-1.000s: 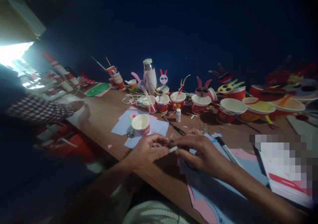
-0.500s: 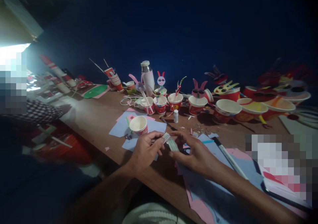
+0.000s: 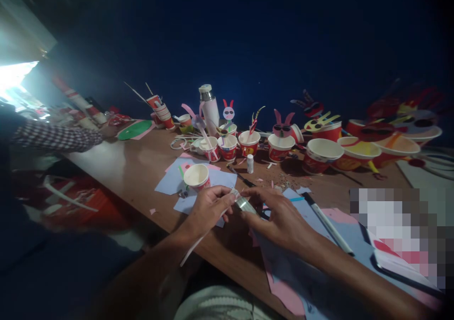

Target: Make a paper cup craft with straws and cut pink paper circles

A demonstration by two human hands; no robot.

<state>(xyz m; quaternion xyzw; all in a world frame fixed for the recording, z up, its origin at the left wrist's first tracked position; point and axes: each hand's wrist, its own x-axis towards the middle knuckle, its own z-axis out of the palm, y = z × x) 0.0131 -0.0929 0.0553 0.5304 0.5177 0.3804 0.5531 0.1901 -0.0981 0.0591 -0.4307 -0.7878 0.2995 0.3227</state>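
Head view: a rolled paper strip [image 3: 244,205] is held in a narrow pinch by the left hand [image 3: 209,211] and right hand [image 3: 280,213] at the near table edge, while decorated paper cups [image 3: 280,147] are standing finished far away and one plain paper cup [image 3: 196,177] is left without figures.

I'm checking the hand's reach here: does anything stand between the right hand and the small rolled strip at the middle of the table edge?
Nothing visible does. The fingers of the right hand are against the small rolled strip, and the left hand holds it from the other side.
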